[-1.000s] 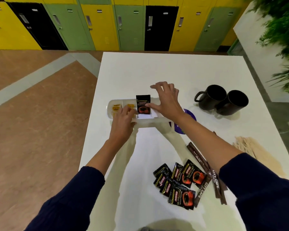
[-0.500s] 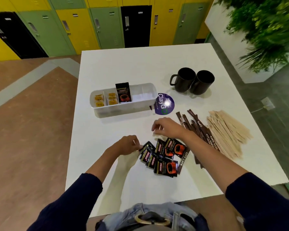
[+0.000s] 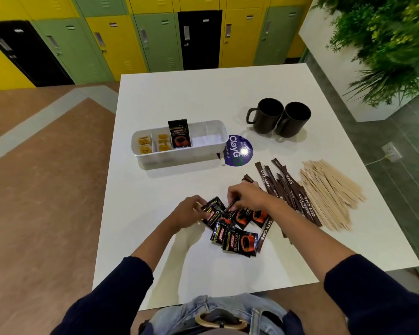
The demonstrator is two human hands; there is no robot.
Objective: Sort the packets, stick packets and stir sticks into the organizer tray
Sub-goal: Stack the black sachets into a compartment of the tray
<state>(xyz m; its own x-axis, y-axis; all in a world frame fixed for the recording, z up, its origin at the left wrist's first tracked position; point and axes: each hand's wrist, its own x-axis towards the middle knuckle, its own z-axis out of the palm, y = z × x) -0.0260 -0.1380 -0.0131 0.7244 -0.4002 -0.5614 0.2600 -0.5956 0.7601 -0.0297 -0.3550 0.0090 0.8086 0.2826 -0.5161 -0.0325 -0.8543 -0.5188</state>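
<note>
A white organizer tray (image 3: 179,155) stands mid-table. Small orange packets (image 3: 153,144) fill its two left compartments, and one black coffee packet (image 3: 179,133) stands upright beside them; the right compartments look bare. A pile of black coffee packets (image 3: 240,240) lies near the front edge. My left hand (image 3: 189,212) pinches the leftmost packet of the pile (image 3: 212,211). My right hand (image 3: 246,195) pinches the top edge of another packet (image 3: 232,205) in the pile. Brown stick packets (image 3: 288,189) and wooden stir sticks (image 3: 329,194) lie to the right.
Two black mugs (image 3: 279,118) stand at the back right of the white table (image 3: 179,97). A round purple sticker (image 3: 238,151) lies beside the tray's right end. A planter with greenery (image 3: 385,44) stands off the table's right side; lockers line the far wall.
Both hands left the tray, where one coffee packet now stands, and came back to the packet pile. They have closed onto packets in the pile.
</note>
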